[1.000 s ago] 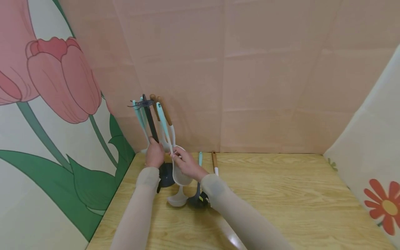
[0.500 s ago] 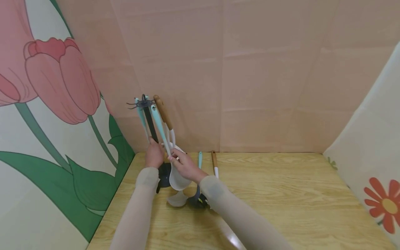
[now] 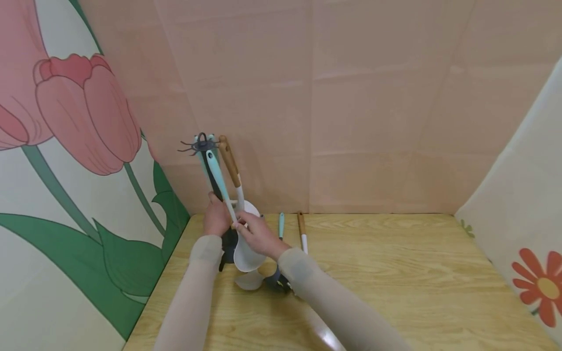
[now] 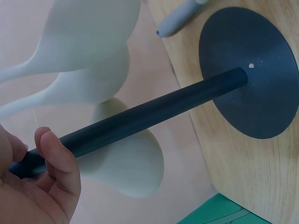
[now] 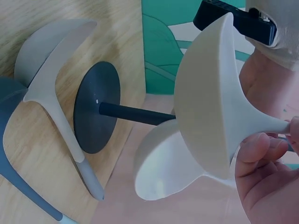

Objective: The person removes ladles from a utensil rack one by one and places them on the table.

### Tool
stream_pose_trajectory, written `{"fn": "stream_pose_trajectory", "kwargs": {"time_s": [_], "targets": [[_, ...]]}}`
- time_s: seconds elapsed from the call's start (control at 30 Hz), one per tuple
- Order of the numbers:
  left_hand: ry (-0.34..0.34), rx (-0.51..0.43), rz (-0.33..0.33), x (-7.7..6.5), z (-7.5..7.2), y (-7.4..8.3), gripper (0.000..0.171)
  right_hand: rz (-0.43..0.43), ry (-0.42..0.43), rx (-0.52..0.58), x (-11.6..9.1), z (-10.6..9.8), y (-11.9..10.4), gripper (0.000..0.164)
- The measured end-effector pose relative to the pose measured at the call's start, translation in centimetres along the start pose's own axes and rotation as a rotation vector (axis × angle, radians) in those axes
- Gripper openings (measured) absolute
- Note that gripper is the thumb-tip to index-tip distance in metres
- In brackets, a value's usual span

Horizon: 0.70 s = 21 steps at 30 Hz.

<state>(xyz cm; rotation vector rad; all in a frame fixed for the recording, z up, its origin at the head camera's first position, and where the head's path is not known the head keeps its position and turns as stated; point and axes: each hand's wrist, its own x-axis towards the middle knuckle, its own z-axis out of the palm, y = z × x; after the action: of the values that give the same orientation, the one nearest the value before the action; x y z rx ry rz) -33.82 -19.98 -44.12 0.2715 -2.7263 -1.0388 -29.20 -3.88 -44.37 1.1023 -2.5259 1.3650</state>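
The black stand (image 4: 154, 112) rises from the far left corner of the bench (image 3: 395, 282), its round base close to the far edge, where the pink backdrop (image 3: 373, 97) begins. Left of it, the tulip cloth (image 3: 92, 117) borders the left edge; rightward, the wood runs on wide past the lying utensils to the flowered cloth (image 3: 540, 204). Most room for moving lies on that right side, as the left hand (image 3: 216, 217) works near the tulip cloth.

That hand's fingers are curled round the stand's pole. The right hand (image 3: 259, 236) grasps one white ladle (image 5: 201, 93) at its neck, bowl down, just right of the pole; its turquoise handle (image 3: 217, 173) leans left, the top in front of the hooks (whether it hangs on one, I cannot tell).

Counting: one stand; two more turquoise handles behind its top; one brown handle (image 3: 230, 161) beside it on the right. The left wrist view shows at least three white bowls around the pole. Three utensils lie on the bench: one pale ladle (image 3: 248, 281), one dark ladle (image 3: 274, 282), and one brown-handled utensil (image 3: 301, 223), its near end hidden by the right arm.
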Motion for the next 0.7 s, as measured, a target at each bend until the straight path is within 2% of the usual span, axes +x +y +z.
{"fn": "stream_pose_trajectory", "kwargs": {"time_s": [0.1,0.23,0.43,0.7], "targets": [[-0.010,-0.012,-0.001,-0.04,-0.03,-0.05,0.073,-0.011,0.002,-0.013,-0.03,0.04,-0.08,0.018],[-0.002,-0.005,0.033,-0.03,-0.06,-0.37,0.083,-0.007,-0.003,-0.046,-0.11,0.11,-0.11,0.019],[0.007,0.001,0.073,0.07,-0.09,-0.86,0.082,-0.008,0.006,-0.067,-0.19,0.34,-0.31,0.016],[0.002,-0.016,0.067,-0.01,-0.09,-0.72,0.080,-0.013,0.028,-0.016,-0.37,0.53,-0.36,0.013]]}}
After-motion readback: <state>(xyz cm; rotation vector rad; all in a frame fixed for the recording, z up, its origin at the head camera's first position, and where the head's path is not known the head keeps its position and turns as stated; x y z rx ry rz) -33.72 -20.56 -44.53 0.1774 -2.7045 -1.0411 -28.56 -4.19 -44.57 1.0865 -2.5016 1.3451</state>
